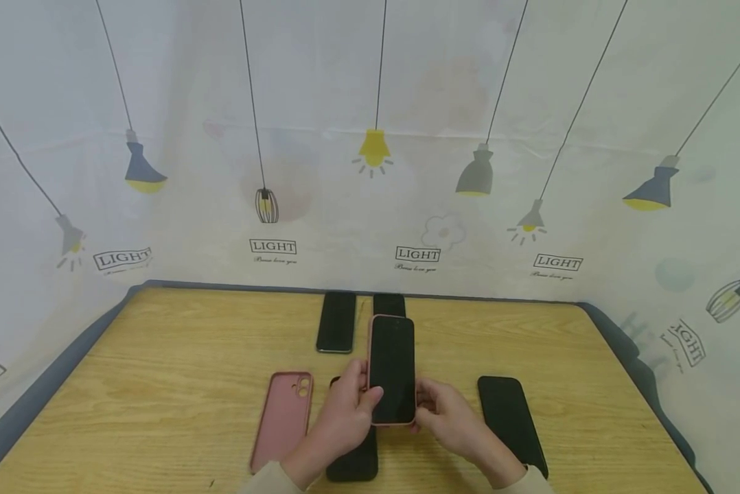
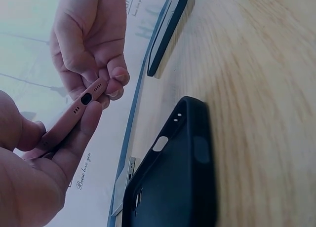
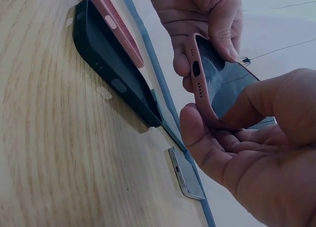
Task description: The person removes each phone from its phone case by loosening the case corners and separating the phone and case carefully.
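Our left hand [image 1: 343, 416] and right hand [image 1: 449, 418], fingers curled, grip a pink-cased smartphone [image 1: 393, 367]; left of it lie a black phone case [image 1: 354, 463] and pink phone case [image 1: 281, 420].

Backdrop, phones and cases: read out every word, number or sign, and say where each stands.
"LIGHT": boxed, repeated across the backdrop; some copies cut off or creased.
"Beese love you": script beneath "LIGHT"; first word uncertain.
"H": faint, at the backdrop's right; letters after it too blurred.
Held phone, other phones, loose pink case, black case: none readable.
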`<action>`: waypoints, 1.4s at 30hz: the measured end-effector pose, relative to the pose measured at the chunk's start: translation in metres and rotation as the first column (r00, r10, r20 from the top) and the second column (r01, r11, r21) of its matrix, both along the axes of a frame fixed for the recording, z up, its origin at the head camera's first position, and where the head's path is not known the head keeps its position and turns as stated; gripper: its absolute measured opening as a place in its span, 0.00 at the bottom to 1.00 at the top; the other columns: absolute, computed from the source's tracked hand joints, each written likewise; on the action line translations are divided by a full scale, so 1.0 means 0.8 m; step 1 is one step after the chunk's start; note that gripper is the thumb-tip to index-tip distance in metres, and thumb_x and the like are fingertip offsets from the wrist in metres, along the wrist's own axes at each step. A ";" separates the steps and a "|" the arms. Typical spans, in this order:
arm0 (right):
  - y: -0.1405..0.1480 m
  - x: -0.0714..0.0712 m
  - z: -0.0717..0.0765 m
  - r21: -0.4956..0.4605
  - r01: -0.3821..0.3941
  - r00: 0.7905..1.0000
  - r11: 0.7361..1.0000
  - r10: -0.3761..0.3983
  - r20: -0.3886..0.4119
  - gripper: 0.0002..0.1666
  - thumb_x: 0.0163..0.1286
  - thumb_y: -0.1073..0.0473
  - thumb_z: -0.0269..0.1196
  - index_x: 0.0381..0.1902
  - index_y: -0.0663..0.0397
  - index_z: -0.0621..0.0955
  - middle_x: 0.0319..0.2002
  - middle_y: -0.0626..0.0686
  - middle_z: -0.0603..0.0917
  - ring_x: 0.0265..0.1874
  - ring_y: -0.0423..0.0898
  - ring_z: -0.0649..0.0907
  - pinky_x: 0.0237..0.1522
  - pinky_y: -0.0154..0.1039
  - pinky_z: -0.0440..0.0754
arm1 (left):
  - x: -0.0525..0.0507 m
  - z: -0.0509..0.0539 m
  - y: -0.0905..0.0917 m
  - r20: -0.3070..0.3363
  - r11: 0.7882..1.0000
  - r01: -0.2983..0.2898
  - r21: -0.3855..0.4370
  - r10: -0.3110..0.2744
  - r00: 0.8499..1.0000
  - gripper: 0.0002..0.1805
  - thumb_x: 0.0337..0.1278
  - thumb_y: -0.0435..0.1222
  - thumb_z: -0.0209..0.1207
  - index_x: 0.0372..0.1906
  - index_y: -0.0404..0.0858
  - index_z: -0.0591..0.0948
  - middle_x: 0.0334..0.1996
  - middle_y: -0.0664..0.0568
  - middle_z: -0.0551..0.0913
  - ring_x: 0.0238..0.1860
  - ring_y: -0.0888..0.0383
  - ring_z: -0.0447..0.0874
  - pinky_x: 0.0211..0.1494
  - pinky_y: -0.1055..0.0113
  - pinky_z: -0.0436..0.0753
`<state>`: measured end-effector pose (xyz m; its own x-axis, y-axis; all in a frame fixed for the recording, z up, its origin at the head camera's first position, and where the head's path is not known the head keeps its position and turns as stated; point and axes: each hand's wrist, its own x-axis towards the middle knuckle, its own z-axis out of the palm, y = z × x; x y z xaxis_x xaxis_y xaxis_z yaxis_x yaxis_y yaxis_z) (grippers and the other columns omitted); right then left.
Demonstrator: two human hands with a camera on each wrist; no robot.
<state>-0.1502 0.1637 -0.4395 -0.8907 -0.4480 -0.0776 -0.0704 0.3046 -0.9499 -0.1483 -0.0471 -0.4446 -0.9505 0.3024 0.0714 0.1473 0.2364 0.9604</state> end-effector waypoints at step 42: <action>0.001 0.000 -0.007 -0.181 -0.040 0.996 0.983 0.024 -0.088 0.25 0.71 0.75 0.53 0.65 0.77 0.66 0.53 0.66 0.78 0.49 0.42 0.80 0.50 0.32 0.82 | -0.002 -0.001 -0.011 0.244 0.884 -0.092 0.457 -0.025 0.969 0.18 0.77 0.22 0.45 0.65 0.19 0.66 0.55 0.27 0.82 0.51 0.47 0.88 0.47 0.51 0.89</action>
